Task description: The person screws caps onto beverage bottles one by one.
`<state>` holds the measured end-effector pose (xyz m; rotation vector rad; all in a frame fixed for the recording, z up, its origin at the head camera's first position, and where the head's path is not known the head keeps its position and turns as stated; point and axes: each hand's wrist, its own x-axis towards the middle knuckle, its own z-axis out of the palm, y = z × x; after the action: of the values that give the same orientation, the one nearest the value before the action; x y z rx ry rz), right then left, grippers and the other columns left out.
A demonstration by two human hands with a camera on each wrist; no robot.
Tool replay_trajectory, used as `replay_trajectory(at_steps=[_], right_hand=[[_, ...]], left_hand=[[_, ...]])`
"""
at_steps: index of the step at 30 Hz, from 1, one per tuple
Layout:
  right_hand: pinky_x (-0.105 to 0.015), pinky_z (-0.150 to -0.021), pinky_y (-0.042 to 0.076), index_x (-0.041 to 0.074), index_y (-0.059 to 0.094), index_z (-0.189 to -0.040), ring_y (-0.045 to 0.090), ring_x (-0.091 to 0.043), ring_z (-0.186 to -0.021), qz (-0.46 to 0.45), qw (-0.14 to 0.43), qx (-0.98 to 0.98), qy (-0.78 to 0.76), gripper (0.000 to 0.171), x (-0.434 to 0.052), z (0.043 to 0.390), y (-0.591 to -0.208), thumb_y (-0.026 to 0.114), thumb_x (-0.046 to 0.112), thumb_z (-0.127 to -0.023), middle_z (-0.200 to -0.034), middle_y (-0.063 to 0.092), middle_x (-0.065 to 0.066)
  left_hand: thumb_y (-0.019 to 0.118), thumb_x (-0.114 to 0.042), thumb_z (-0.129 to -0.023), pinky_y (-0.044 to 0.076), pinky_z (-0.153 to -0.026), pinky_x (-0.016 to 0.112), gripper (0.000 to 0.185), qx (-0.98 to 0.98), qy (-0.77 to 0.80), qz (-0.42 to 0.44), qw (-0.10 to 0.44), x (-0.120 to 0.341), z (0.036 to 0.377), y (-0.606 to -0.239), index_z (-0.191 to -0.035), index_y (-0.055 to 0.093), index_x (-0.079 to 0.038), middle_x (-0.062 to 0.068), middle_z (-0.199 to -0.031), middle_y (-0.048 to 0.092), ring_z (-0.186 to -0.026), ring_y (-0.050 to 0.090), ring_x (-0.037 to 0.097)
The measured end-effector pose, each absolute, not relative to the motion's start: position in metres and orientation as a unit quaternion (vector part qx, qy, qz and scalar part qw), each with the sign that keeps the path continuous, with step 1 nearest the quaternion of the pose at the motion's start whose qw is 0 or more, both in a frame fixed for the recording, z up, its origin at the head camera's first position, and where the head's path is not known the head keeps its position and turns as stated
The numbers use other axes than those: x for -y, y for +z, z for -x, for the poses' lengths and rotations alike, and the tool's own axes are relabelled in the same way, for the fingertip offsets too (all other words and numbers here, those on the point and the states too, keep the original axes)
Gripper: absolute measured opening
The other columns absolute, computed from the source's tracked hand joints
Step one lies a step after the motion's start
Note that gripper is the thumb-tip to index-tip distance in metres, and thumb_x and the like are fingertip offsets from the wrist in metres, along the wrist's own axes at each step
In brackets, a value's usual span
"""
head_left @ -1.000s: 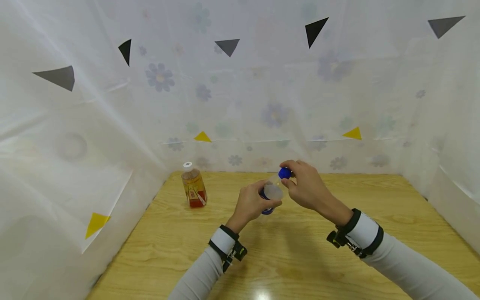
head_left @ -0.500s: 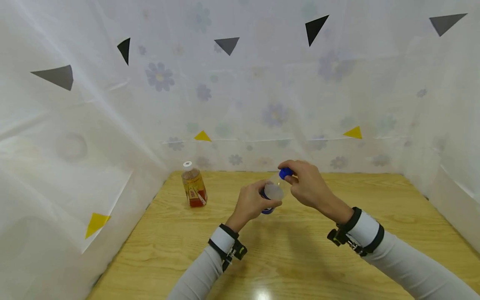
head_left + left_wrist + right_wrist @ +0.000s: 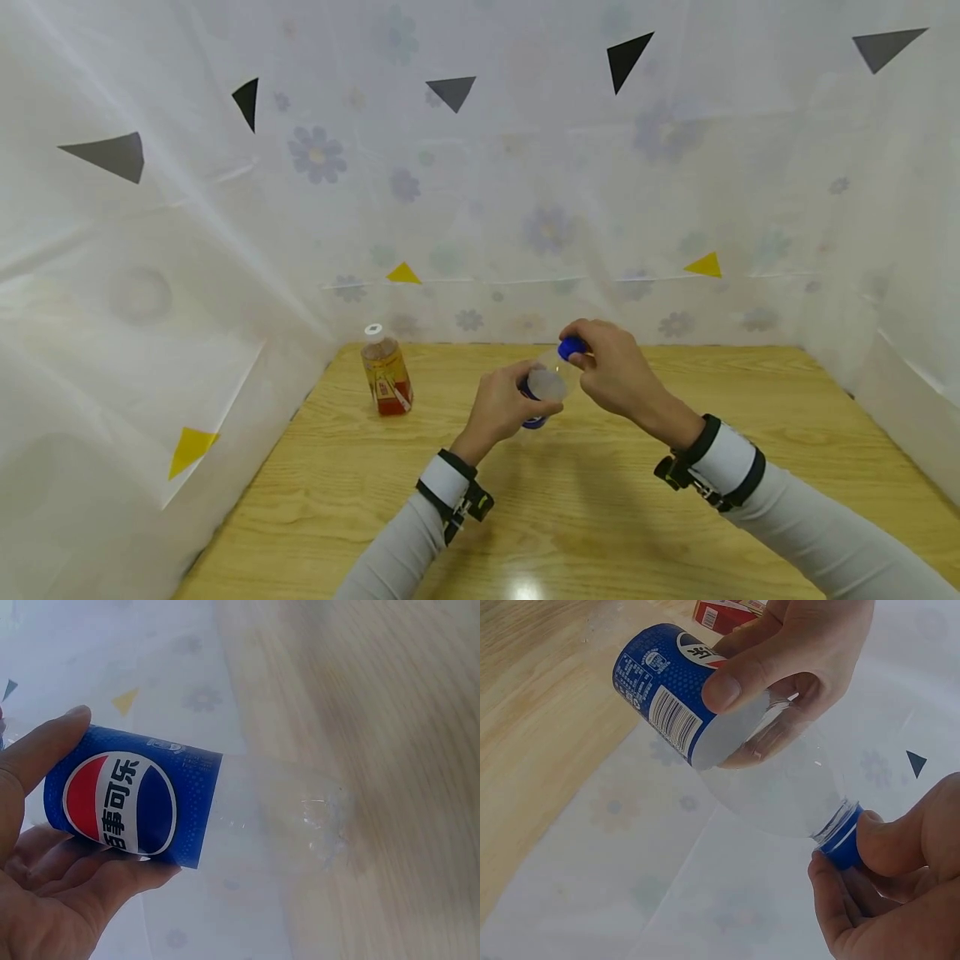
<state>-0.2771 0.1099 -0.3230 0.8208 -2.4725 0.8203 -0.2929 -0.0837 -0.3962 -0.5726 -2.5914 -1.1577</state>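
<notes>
An empty-looking clear plastic soda bottle (image 3: pixel 776 776) with a blue label (image 3: pixel 142 795) is held tilted above the table, its neck pointing up and to the right in the head view. My left hand (image 3: pixel 506 404) grips it around the label, thumb on one side and fingers on the other. At the neck, my right hand (image 3: pixel 615 371) pinches the blue cap (image 3: pixel 843 837) between thumb and fingers. The cap sits on the mouth of the bottle, partly covered by the fingertips. In the left wrist view the bottle's clear base (image 3: pixel 322 817) extends over the wood surface.
To the left on the wooden table (image 3: pixel 315 508) stands a bottle of reddish-amber drink (image 3: pixel 387 375) with a white cap. Translucent flowered sheeting (image 3: pixel 480 192) encloses the back and sides, with black, grey and yellow triangles on it.
My right thumb and fingers have shifted slightly around the blue cap, the thumb moving up against it. The left hand and the bottle stay in nearly the same place.
</notes>
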Motion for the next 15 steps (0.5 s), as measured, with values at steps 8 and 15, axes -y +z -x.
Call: replay_trajectory(at_steps=[8, 15], right_hand=[[-0.050, -0.083, 0.057, -0.004, 0.063, -0.117, 0.064, -0.036, -0.098, -0.279, 0.198, 0.894, 0.289, 0.026, -0.1053, 0.2782, -0.3247, 0.060, -0.010, -0.092, -0.107, 0.065, -0.021], [-0.048, -0.077, 0.054, -0.005, 0.062, -0.112, 0.061, -0.033, -0.091, -0.273, 0.206, 0.894, 0.289, 0.021, -0.1029, 0.2768, -0.3245, 0.061, -0.009, -0.091, -0.101, 0.064, -0.020]], left_hand=[[0.088, -0.036, -0.080, 0.058, -0.068, 0.023, 0.047, 0.887, -0.397, 0.193, 0.137, 0.0832, 0.2935, -0.4012, -0.119, 0.072, -0.015, 0.007, -0.104, 0.077, -0.088, 0.074, 0.017], [0.088, -0.036, -0.080, 0.057, -0.067, 0.022, 0.046, 0.886, -0.397, 0.192, 0.141, 0.0833, 0.2941, -0.4028, -0.118, 0.072, -0.016, 0.006, -0.103, 0.076, -0.087, 0.074, 0.017]])
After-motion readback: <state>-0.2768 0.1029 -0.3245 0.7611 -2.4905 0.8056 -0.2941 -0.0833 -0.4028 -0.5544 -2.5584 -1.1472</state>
